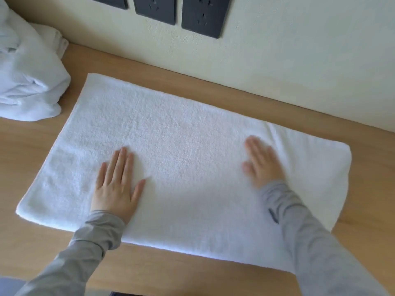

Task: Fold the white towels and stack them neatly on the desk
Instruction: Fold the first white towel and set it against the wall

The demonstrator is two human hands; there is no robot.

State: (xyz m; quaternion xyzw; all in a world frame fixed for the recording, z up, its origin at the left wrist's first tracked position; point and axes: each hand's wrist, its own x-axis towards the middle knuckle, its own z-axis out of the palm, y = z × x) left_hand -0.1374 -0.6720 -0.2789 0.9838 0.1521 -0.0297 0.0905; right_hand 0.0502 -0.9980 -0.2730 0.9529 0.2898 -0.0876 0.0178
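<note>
Sleeves (89, 242) – grey, both of them – are reaching in over the near edge of the desk (32, 150) and crossing onto the towel (181, 146). The left hand (116, 184) is lying flat on the towel's near-left part. Its fingers are straight and close together with the thumb spread, gripping nothing. The right hand (261, 165) is resting on the towel's right part. Its fingers are also looking straight and flat, though the hand is showing as a blur and finer detail is not readable.

The towel is lying spread on the desk as a broad rectangle. Its near edge is looking thick and rounded, which is suggesting at least one fold already made; how many layers cannot be told. A shallow crease is showing just beyond the right hand, toward the towel's right end. By my reading the hands are pressing the cloth smooth, and further folds are waiting to bring it down to a stackable size.

Past the towel's left end, a pile (27, 77) of white cloth is sitting on the desk – bunched and soft-edged, not squared. It is looking like towels awaiting their turn, though some may be partly folded. No neat stack is showing anywhere, so the task is appearing to be in its early part. Beyond the towel's far edge, dark sockets (202, 16) are hanging on the wall (299, 60).
</note>
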